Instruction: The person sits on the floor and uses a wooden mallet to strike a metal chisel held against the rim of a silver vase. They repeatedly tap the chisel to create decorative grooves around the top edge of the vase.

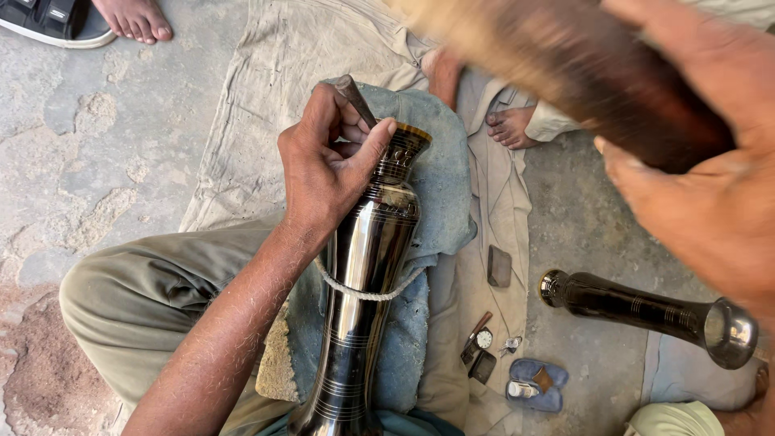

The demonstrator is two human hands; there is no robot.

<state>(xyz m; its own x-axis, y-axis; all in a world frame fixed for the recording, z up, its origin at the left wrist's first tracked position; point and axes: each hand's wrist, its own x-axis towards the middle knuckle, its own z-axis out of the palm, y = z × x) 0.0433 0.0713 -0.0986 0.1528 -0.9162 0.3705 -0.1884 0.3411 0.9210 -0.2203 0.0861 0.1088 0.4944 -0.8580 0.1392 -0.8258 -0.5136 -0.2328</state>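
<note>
Item: dark polished metal vase (367, 266), tall and waisted, with fine engraved bands and a brass-coloured rim. It lies along the person's lap on a blue-grey cloth pad (440, 186), long axis running from the bottom edge of the view up toward the centre, mouth farthest from the body. A loop of cord (367, 292) crosses its middle.

Left hand (331, 157): at the neck of the vase, fingers pinched around a short dark chisel (355, 98) whose tip rests near the rim; the thumb lies against the neck. Forearm runs up from the lower left, roughly parallel to the vase. This hand is the nearer to the work.

Right hand (702, 178): raised close to the camera, upper right, clenched around a wooden mallet (581, 64) (blurred), above and to the right of the chisel head.

Surroundings: a second, similar dark vessel (646, 311) on the concrete floor (97, 145) at right; small tools, a watch (483, 339) and a blue pouch (537, 383) by the edge of a pale ground sheet (274, 81); another person's bare foot (133, 18) at the top left corner.
</note>
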